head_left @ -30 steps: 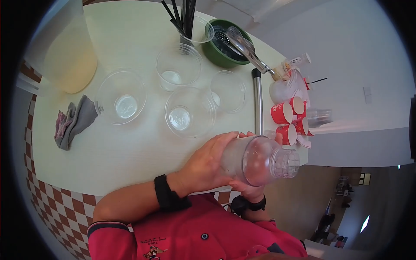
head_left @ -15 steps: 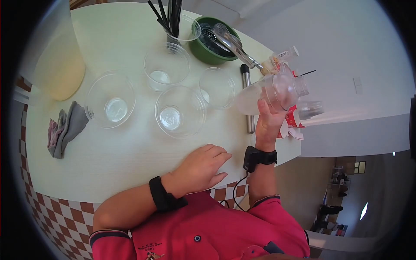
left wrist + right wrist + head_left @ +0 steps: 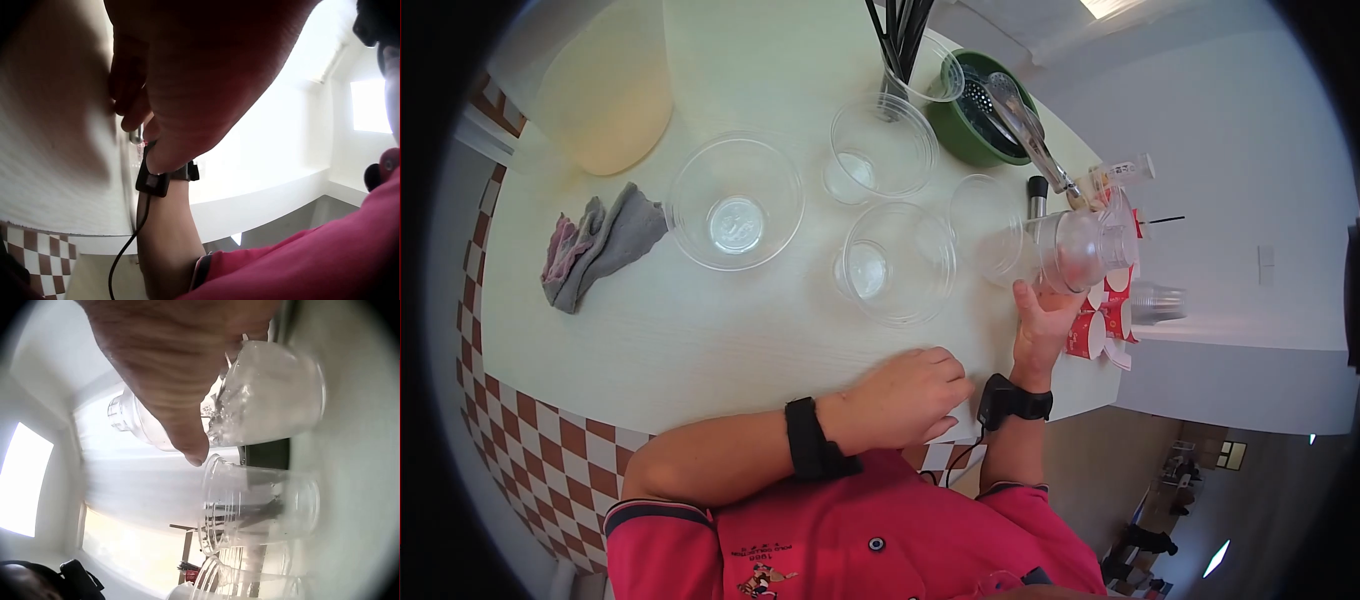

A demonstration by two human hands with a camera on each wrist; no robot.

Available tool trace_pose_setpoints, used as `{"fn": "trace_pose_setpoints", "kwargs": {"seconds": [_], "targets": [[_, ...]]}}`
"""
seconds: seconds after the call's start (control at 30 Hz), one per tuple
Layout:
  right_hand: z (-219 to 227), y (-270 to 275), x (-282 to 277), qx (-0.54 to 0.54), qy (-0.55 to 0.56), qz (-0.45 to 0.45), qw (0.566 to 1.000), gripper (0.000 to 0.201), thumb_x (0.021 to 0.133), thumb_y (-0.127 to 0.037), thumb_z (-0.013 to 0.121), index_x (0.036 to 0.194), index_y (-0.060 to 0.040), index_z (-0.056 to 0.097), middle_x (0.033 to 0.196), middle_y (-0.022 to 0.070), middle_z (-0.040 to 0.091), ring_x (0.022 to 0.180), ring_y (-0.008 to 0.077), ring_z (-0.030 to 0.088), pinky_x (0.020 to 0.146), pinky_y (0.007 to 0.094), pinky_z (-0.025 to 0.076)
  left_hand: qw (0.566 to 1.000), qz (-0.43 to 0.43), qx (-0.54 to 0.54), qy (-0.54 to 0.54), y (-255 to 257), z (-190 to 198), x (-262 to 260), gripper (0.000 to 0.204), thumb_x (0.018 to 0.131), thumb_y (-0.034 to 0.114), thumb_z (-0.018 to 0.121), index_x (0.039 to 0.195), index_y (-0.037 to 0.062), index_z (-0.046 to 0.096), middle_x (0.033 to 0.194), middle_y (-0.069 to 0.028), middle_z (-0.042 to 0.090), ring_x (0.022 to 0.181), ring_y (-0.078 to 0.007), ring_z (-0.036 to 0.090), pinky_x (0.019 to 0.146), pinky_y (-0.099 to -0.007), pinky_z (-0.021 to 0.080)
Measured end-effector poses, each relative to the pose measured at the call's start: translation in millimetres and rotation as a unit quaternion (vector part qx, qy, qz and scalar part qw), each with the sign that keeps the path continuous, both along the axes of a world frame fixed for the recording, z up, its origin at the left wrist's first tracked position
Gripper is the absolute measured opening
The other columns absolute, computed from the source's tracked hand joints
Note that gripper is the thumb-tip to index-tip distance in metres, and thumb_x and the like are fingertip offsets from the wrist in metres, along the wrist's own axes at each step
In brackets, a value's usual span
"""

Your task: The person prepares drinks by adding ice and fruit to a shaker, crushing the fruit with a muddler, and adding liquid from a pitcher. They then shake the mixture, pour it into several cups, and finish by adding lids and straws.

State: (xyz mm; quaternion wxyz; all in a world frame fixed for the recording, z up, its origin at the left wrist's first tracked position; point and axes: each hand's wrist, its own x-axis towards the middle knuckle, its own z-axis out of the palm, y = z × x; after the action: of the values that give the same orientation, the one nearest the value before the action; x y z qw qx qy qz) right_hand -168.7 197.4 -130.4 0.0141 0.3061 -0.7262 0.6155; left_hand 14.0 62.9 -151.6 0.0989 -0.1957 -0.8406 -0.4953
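My right hand (image 3: 1048, 318) grips a clear plastic cocktail shaker (image 3: 1072, 250) with its cap on, at the right side of the table. In the right wrist view the shaker (image 3: 275, 394) stands upright with its base at the tabletop, and the thumb lies along its side. Beads of wet cling inside its wall. My left hand (image 3: 905, 398) holds nothing and rests by the front table edge, fingers loosely bent. Clear plastic cups (image 3: 900, 265) stand just left of the shaker. A metal muddler (image 3: 1038, 200) with a black end lies partly hidden behind the shaker.
A green bowl (image 3: 960, 130) with a strainer and metal tools sits at the back, beside a cup of black straws (image 3: 900, 45). Red paper cups (image 3: 1088, 335) stand at the right edge. At left are a pitcher of yellowish liquid (image 3: 615, 110) and a grey cloth (image 3: 615, 240).
Both hands held the shaker one second ago. The left hand let go and settled near the table edge, while the right hand carried the shaker away to the tabletop. The head view shifted.
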Motion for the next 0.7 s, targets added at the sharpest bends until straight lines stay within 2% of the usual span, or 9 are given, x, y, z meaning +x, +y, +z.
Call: {"fn": "trace_pose_setpoints", "kwargs": {"seconds": [0.1, 0.13, 0.23, 0.27, 0.3, 0.33, 0.37, 0.7], "targets": [[5.9, 12.0, 35.3, -0.040, -0.091, -0.060, 0.993, 0.081, 0.090, 0.003, 0.067, 0.156, -0.0032, 0.020, 0.154, 0.0161, 0.036, 0.141, 0.0289, 0.040, 0.117, 0.0424, 0.033, 1.000, 0.000, 0.005, -0.003, 0.3, 0.4, 0.2, 0.043, 0.079, 0.018, 0.076, 0.117, -0.0005, 0.063, 0.109, -0.0135, 0.064, 0.110, -0.0310, 0.059, 0.098, -0.0405, 0.048], [10.4, 10.2, 50.8, -0.047, -0.078, -0.083, 0.992, 0.074, 0.095, 0.001, 0.063, 0.157, -0.0033, 0.022, 0.149, 0.0178, 0.043, 0.134, 0.0282, 0.047, 0.110, 0.0395, 0.042, 1.000, -0.008, 0.004, -0.003, -0.8, 1.0, -0.1, 0.043, 0.079, 0.017, 0.076, 0.117, -0.0003, 0.063, 0.109, -0.0136, 0.063, 0.110, -0.0311, 0.058, 0.098, -0.0407, 0.048], [4.2, 32.2, 82.2, -0.035, -0.152, -0.045, 0.987, 0.071, 0.091, 0.004, 0.066, 0.153, -0.0018, 0.030, 0.136, 0.0151, 0.054, 0.120, 0.0223, 0.058, 0.099, 0.0334, 0.049, 1.000, -0.015, 0.016, -0.010, -3.2, 7.1, -0.9, 0.044, 0.078, 0.015, 0.077, 0.116, 0.0003, 0.063, 0.110, -0.0142, 0.063, 0.110, -0.0322, 0.058, 0.098, -0.0414, 0.048], [-0.9, 33.9, 90.2, -0.001, -0.161, -0.038, 0.986, 0.056, 0.094, 0.002, 0.064, 0.146, 0.0000, 0.042, 0.120, 0.0124, 0.064, 0.102, 0.0166, 0.065, 0.085, 0.0268, 0.054, 1.000, -0.019, 0.008, -0.007, -3.2, 8.9, -2.8, 0.043, 0.077, 0.015, 0.077, 0.116, 0.0004, 0.063, 0.111, -0.0144, 0.063, 0.111, -0.0327, 0.058, 0.099, -0.0416, 0.048], [-11.6, 33.4, 96.8, -0.009, -0.214, -0.031, 0.976, 0.043, 0.093, 0.000, 0.066, 0.135, 0.0017, 0.054, 0.106, 0.0100, 0.069, 0.093, 0.0149, 0.067, 0.079, 0.0265, 0.055, 1.000, -0.021, 0.003, -0.005, -3.2, 10.3, -3.2, 0.043, 0.077, 0.014, 0.077, 0.115, 0.0005, 0.063, 0.111, -0.0145, 0.063, 0.111, -0.0332, 0.058, 0.099, -0.0419, 0.048], [-18.9, 29.9, 101.2, 0.078, -0.116, -0.067, 0.988, 0.028, 0.092, -0.001, 0.069, 0.119, 0.0023, 0.065, 0.094, 0.0086, 0.072, 0.083, 0.0127, 0.068, 0.072, 0.0253, 0.055, 1.000, -0.018, -0.002, -0.002, -2.8, 11.3, -3.6, 0.042, 0.077, 0.014, 0.077, 0.114, 0.0006, 0.063, 0.112, -0.0147, 0.063, 0.112, -0.0336, 0.058, 0.099, -0.0421, 0.047], [-19.6, 27.8, 101.6, 0.086, -0.074, -0.054, 0.992, 0.017, 0.090, -0.002, 0.071, 0.107, 0.0014, 0.071, 0.087, 0.0075, 0.072, 0.075, 0.0112, 0.068, 0.066, 0.0244, 0.054, 1.000, -0.020, -0.005, 0.000, -2.1, 12.5, -4.5, 0.042, 0.076, 0.014, 0.078, 0.114, 0.0007, 0.064, 0.112, -0.0146, 0.063, 0.112, -0.0339, 0.058, 0.099, -0.0423, 0.048], [-18.9, 26.0, 97.5, 0.092, -0.042, -0.034, 0.994, 0.017, 0.090, -0.006, 0.071, 0.106, -0.0019, 0.072, 0.085, 0.0082, 0.072, 0.067, 0.0121, 0.066, 0.061, 0.0253, 0.052, 1.000, -0.014, -0.024, 0.004, -1.1, 17.0, -6.7, 0.036, 0.076, 0.012, 0.079, 0.109, 0.0014, 0.066, 0.112, -0.0141, 0.064, 0.111, -0.0345, 0.059, 0.097, -0.0431, 0.049]]}}
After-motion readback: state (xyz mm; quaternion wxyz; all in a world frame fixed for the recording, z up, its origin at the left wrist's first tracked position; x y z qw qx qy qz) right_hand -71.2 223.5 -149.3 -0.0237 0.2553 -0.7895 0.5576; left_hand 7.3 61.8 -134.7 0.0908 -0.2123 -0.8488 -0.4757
